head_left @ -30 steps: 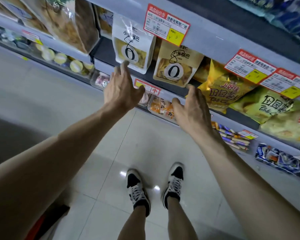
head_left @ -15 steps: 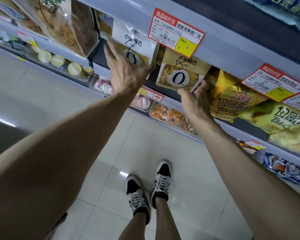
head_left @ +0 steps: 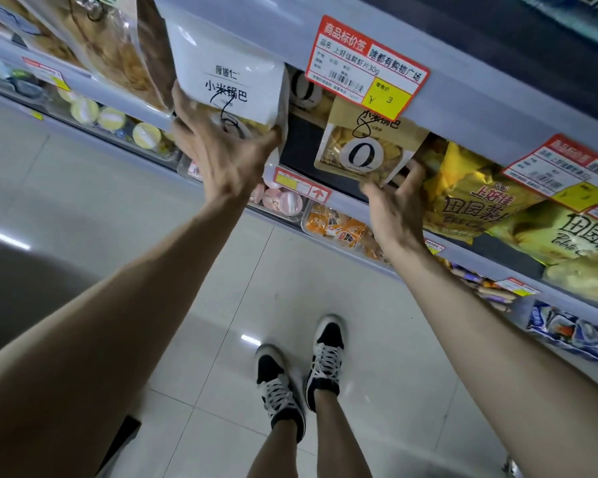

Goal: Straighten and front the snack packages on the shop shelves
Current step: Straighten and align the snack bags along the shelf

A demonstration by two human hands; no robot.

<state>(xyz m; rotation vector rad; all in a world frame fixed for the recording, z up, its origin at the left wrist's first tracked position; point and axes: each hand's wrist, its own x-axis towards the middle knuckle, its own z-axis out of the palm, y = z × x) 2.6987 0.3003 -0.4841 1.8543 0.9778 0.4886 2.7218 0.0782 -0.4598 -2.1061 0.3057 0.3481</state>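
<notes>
Now, up from hovering below the shelf [head_left: 346, 201], left hand [head_left: 221, 150] grips the white pouch [head_left: 228, 81] by its base while right hand [head_left: 396, 205] pinches the tan pouch [head_left: 363, 146] by its bottom edge, both pouches at the shelf front, so straightening begins.

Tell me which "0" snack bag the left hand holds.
The white bag, gripped by the left hand; the tan bag beside it is in the right hand.

The arms [head_left: 118, 322] were bare, and the left hand [head_left: 221, 157] and right hand [head_left: 397, 208] were bare too. The legs [head_left: 340, 443] were bare down to short black socks [head_left: 285, 427]. The shoes [head_left: 327, 353] were low sneakers, black and white, with white laces and white toe edges.
</notes>
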